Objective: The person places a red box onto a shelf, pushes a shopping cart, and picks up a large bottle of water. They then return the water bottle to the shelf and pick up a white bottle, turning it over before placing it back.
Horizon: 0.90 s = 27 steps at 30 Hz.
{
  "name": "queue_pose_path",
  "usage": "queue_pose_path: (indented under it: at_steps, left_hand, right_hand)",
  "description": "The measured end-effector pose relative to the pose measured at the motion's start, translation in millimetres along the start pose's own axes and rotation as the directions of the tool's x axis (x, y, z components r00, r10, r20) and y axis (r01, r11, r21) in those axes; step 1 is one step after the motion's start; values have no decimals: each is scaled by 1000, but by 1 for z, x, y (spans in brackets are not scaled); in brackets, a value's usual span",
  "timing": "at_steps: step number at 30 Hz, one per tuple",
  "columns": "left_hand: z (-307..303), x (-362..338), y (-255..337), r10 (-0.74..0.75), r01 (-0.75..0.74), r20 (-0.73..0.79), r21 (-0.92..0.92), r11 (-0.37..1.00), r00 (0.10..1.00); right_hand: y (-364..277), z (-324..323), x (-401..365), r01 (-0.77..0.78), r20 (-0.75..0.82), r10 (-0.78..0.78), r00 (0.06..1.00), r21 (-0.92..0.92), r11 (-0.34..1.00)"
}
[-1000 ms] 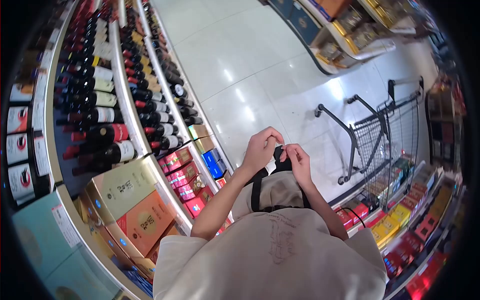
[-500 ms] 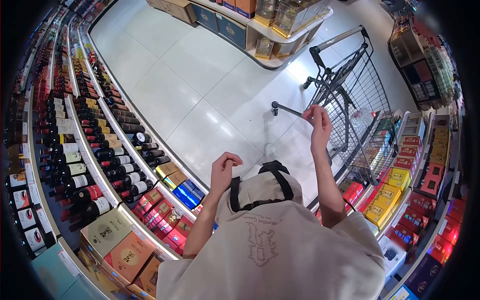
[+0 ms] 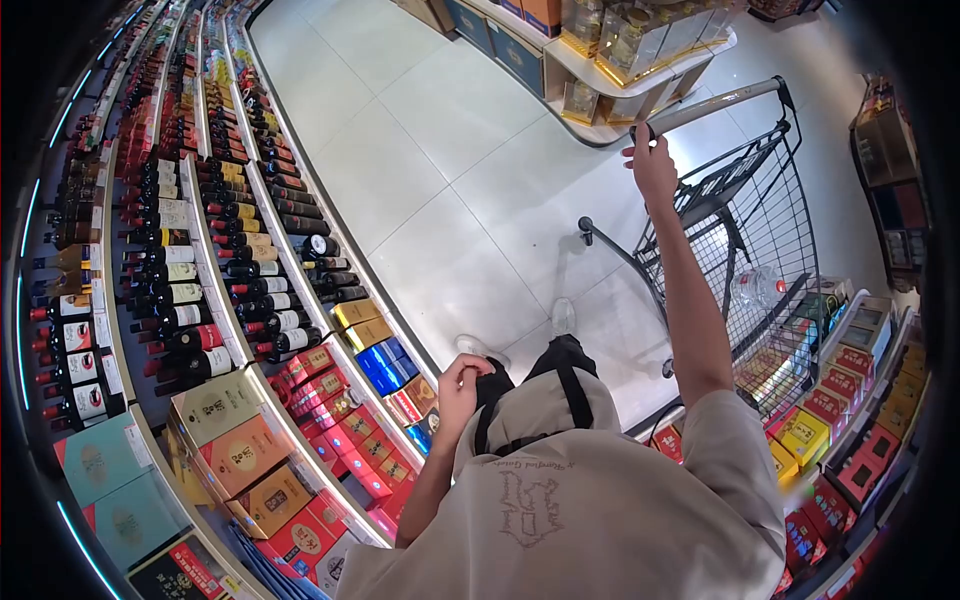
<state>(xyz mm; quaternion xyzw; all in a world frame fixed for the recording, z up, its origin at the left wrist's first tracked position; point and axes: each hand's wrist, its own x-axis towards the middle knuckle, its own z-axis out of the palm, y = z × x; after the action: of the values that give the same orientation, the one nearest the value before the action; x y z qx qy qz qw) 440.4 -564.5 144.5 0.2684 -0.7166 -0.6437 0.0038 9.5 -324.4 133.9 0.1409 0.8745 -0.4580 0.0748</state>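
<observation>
At the near end of the handle (image 3: 715,105) of a dark wire shopping cart (image 3: 765,235), my right hand (image 3: 655,172) is closed over the black corner piece, arm stretched forward. My left hand (image 3: 462,385) hangs low in front of my body, its fingers loosely curled with nothing showing in them. Clear plastic bottles with a red cap (image 3: 762,288) show through the cart's wire side. The cart stands ahead and to the right, its handle towards the aisle.
Curved shelves of wine bottles (image 3: 185,315) line my left, with boxed goods (image 3: 240,440) nearer. Red and yellow boxes (image 3: 805,435) fill the shelf on the right. A display island (image 3: 600,130) stands ahead beyond the pale tiled floor (image 3: 430,180).
My right hand has reached forward to the cart handle. The left hand has dropped lower towards my body. The whole view has shifted, with shelves and cart appearing further right.
</observation>
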Motion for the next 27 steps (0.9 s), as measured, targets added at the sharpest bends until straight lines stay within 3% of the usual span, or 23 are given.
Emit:
queue_pose_path:
  at_steps: [8,17,19,20,21,24,25,27]
  left_hand:
    - [11,-27,-10,-5,5,2,-46,999,1000]
    - [-11,-35,-10,116,-98,158,-117,988,981]
    - [-22,-44,-14,166,-146,149,-136,980,975]
    - [-29,-47,-21,183,-157,158,-163,974,970]
    - [-35,-52,-22,181,-154,168,-165,974,969]
    - [-48,-78,-19,267,-254,55,-178,951,962]
    - [-52,-85,-17,259,-245,57,-186,952,964]
    - [-61,-95,-13,301,-292,26,-179,940,953]
  right_hand:
    - [14,26,-83,97,9,-97,995,-60,993]
    - [25,60,-220,293,-23,-305,952,-216,931]
    - [24,61,-250,357,116,-339,934,-207,911]
    - [26,65,-262,430,201,-385,901,-304,850]
    - [26,68,-276,422,194,-378,905,-310,852]
    - [31,81,-319,624,375,-509,775,-328,709]
    - [31,84,-333,621,380,-501,777,-336,708]
    - [23,91,-359,441,401,-316,860,-271,855]
